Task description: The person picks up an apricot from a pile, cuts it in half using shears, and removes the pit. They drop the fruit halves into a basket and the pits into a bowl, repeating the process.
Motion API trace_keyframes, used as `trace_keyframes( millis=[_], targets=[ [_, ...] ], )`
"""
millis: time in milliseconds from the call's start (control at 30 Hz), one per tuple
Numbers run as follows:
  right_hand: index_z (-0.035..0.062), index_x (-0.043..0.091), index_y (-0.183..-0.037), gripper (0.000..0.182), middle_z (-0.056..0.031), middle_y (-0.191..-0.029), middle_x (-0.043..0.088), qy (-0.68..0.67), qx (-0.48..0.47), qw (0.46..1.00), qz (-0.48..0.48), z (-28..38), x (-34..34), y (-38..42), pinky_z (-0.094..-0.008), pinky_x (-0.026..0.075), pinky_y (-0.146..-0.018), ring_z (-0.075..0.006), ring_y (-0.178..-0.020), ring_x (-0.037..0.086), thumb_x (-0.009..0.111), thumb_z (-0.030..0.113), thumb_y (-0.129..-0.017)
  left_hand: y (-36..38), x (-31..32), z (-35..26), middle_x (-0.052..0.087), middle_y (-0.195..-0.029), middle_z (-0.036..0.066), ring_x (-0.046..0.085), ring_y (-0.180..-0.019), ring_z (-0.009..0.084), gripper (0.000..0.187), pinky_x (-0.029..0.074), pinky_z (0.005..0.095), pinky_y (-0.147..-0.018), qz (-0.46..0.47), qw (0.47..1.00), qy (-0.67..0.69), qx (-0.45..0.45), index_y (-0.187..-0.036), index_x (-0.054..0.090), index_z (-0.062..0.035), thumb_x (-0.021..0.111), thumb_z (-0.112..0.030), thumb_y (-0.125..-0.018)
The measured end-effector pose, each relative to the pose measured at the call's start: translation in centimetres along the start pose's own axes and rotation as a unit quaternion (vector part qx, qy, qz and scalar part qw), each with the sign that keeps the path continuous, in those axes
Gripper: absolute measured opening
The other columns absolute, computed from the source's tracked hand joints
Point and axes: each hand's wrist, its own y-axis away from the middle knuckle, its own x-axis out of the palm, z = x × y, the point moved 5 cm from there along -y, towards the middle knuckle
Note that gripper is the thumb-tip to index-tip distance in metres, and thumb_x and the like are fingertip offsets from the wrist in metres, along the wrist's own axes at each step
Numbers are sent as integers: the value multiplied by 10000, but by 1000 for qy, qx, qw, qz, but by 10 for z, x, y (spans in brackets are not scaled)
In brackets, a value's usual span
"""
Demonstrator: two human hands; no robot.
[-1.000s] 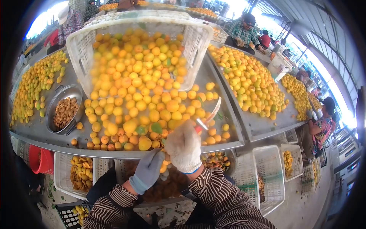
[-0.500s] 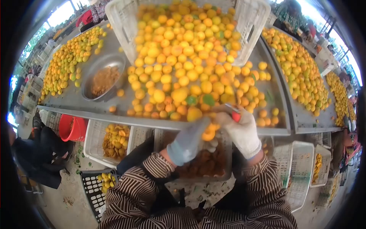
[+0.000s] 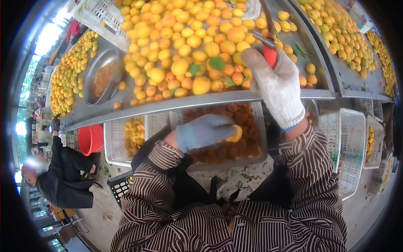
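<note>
Left hand (image 3: 205,131): pinched fruit (image 3: 238,134) below tabletop's (image 3: 201,101) front edge.
Right hand (image 3: 277,86): gripped red-handled knife (image 3: 269,56).
Blade (image 3: 267,19): needed keeping clear.

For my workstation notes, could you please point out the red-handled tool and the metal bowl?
Red-handled tool (image 3: 270,56), head view: on its red handle.
Metal bowl (image 3: 108,55), head view: on its bare inner wall.

Right hand (image 3: 277,86) curled, left hand (image 3: 205,131) lower

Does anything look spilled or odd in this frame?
Mildly: green scraps litter the floor outside any container, and the left hand wears a blue-grey glove, the right hand a white one, a mismatched pair.
</note>
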Motion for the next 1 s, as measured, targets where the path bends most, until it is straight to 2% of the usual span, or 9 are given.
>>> trace_keyframes(
  millis=[67,100,167,267,400,700,767,900,1000],
  targets=[
    [7,636,-946,321,1,-677,604,27,-80,996,-11,4,1,-3,-251,469,-576,-75,-632,569,734,300,-863,-11,8,30,670,-1047,158,640,-1013,261,338,525,324,-827,33,982,-129,-135,-1156,644,-9,587,-267,-944],
    [2,643,-952,325,-35,-708,626,64,-63,996,6,3,0,-3,-261,474,-598,-97,-651,587,738,299,-858,-18,10,41,670,-1047,158,640,-1013,261,338,525,324,-827,34,981,-131,-139,-1156,644,-9,587,-267,-944],
    [0,642,-950,329,-54,-713,631,62,-90,994,9,2,0,-3,-271,476,-605,-112,-654,594,739,300,-856,-31,14,69,654,-1110,179,637,-1029,306,420,505,360,-881,76,925,-323,-186,-1167,616,11,619,-313,-900],
    [2,635,-924,338,-89,-707,635,43,-156,987,3,3,0,-5,-302,479,-606,-160,-638,602,741,315,-852,-32,25,99,634,-1156,195,624,-1062,320,522,489,392,-910,62,915,-307,-253,-1193,576,18,648,-376,-858],
    [14,630,-905,369,-99,-681,625,74,-146,986,1,4,-6,-8,-315,479,-597,-187,-626,614,731,365,-854,-34,41,146,617,-1189,200,610,-1091,332,571,482,395,-925,80,907,-316,-266,-1233,543,7,662,-390,-840],
    [15,630,-900,398,-113,-655,606,88,-180,980,-9,5,-12,-13,-329,477,-581,-221,-608,621,710,403,-861,-35,40,133,656,-1093,196,647,-1038,324,465,496,406,-914,88,880,-380,-271,-1193,566,-15,642,-342,-870],
    [20,633,-903,405,-116,-661,601,74,-194,978,-8,4,-9,-12,-335,477,-593,-235,-616,615,706,416,-861,-32,28,81,643,-1194,164,601,-1147,315,383,485,397,-959,123,878,-405,-225,-1184,649,-62,646,-264,-859],
    [42,646,-913,415,-115,-682,599,122,-165,979,-5,6,-8,-9,-355,481,-633,-245,-651,610,709,447,-846,-38,-3,149,648,-1175,158,602,-1143,302,383,488,383,-952,101,915,-312,-235,-1191,649,-70,647,-217,-837],
    [45,652,-915,409,-112,-686,605,103,-180,978,-2,3,-7,-11,-351,480,-628,-247,-646,608,713,443,-841,-33,-1,115,648,-1185,150,592,-1162,301,363,489,380,-944,107,912,-365,-153,-1183,650,-55,635,-213,-856]
  ],
)
